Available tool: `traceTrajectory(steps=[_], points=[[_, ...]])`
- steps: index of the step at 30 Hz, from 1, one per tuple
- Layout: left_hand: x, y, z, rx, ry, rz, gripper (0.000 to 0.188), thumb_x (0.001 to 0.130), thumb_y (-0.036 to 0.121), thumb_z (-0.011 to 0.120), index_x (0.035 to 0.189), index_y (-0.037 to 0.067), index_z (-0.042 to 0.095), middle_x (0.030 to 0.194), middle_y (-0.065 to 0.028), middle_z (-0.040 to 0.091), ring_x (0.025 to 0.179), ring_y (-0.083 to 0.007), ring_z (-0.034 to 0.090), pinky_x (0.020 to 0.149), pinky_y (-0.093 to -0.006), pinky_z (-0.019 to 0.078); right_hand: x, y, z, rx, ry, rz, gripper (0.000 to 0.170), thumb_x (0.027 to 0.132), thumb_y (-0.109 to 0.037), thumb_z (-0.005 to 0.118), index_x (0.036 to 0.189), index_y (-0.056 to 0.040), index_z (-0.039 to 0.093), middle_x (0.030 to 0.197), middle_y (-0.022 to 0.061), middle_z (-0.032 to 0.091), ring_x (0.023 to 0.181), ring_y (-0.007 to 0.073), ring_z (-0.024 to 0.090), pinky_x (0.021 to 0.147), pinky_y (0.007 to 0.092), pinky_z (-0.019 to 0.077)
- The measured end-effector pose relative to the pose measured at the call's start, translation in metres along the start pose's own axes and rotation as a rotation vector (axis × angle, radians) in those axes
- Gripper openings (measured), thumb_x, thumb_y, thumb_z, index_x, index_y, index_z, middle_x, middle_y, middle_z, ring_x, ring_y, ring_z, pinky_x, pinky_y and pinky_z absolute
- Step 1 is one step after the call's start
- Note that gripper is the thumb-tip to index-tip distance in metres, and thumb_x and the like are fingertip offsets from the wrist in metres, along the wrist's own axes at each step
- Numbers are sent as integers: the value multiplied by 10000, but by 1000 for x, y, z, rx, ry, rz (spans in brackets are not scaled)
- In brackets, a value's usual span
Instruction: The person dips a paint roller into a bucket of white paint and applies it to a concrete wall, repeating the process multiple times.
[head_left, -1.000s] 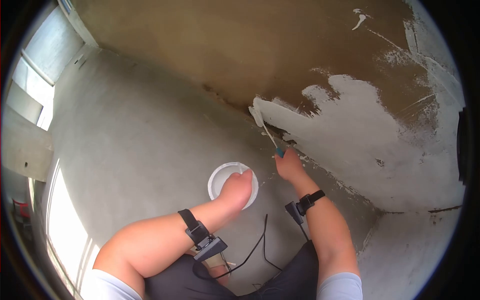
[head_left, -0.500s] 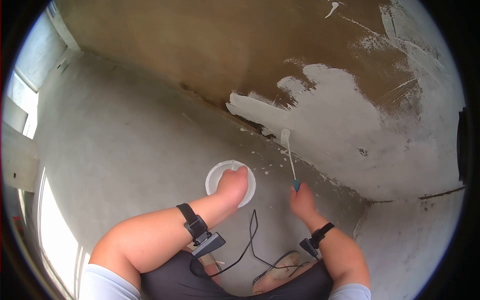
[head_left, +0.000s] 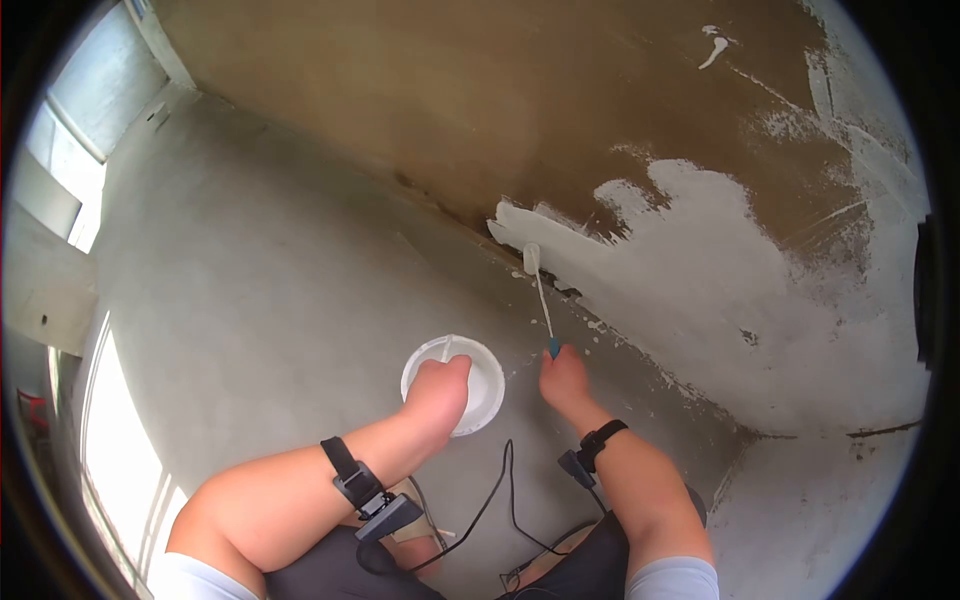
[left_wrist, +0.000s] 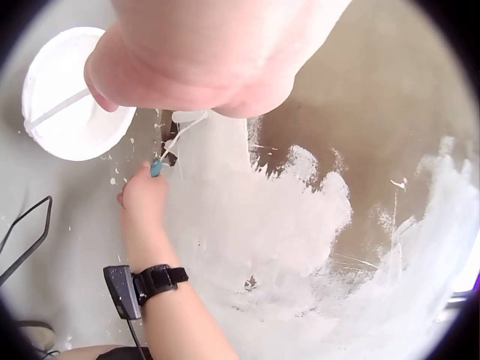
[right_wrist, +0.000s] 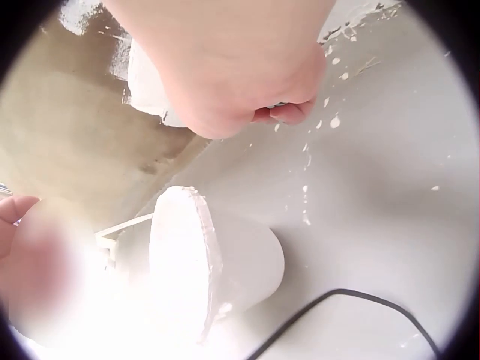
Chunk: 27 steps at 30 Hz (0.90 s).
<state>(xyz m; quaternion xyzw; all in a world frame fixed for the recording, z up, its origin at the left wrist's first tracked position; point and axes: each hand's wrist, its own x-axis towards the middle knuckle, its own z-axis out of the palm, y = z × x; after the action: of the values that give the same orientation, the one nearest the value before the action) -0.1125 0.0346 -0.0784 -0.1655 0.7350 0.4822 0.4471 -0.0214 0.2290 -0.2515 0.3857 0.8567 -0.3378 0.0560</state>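
Note:
In the head view my left hand (head_left: 437,398) is over a white bucket (head_left: 487,388), fingers curled round its pale handle (head_left: 447,348). The left wrist view shows that handle (left_wrist: 60,110) crossing the bucket's mouth to my hand. My right hand (head_left: 565,380) grips the teal handle (head_left: 553,347) of a long, thin-shafted tool. Its white-coated head (head_left: 532,258) lies at the foot of the brown wall (head_left: 400,90), by the lower edge of a white-coated patch (head_left: 690,270). My right fingers (right_wrist: 292,112) are curled in the right wrist view, the tool mostly hidden.
Grey floor (head_left: 250,270) spreads left of the bucket, with white drops near the wall's foot. A black cable (head_left: 510,480) loops between my forearms, close to my legs and feet. Another wall (head_left: 800,500) meets the coated one at lower right.
Over the last second the tool's head has moved right along the wall's foot, then partly back left. My left hand has stayed at the bucket. The head view has shifted.

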Motion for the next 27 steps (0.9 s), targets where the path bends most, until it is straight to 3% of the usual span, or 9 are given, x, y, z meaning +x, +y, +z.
traceTrajectory(steps=[7,14,23,27], points=[[-5,-28,-48,-81,146,3,508,957,411,515,1244,-6,490,1073,-96,511,914,-202,520,771,-366,492,48,-48,59,74,40,-149,331,969,-277,567,969,53,557,934,292,641,917,478,629,793,531,493],[-4,-34,-66,-184,228,-67,494,965,420,511,1237,9,498,1081,-97,515,891,-201,525,764,-366,498,70,-68,63,41,-37,-162,341,980,-258,551,1039,77,552,979,298,639,934,471,631,798,513,507],[12,-24,-40,-174,189,-81,545,955,467,510,1284,34,489,1160,-93,497,990,-237,490,868,-407,468,36,-3,11,-14,-30,-96,371,977,-279,564,1067,81,542,994,310,639,946,478,632,822,518,506],[6,-10,-6,-112,95,-128,572,961,480,491,1338,51,462,1248,-92,477,1046,-233,469,904,-410,446,16,63,-13,-44,-17,-70,350,960,-284,590,1055,51,549,986,297,649,955,477,630,827,529,503]])
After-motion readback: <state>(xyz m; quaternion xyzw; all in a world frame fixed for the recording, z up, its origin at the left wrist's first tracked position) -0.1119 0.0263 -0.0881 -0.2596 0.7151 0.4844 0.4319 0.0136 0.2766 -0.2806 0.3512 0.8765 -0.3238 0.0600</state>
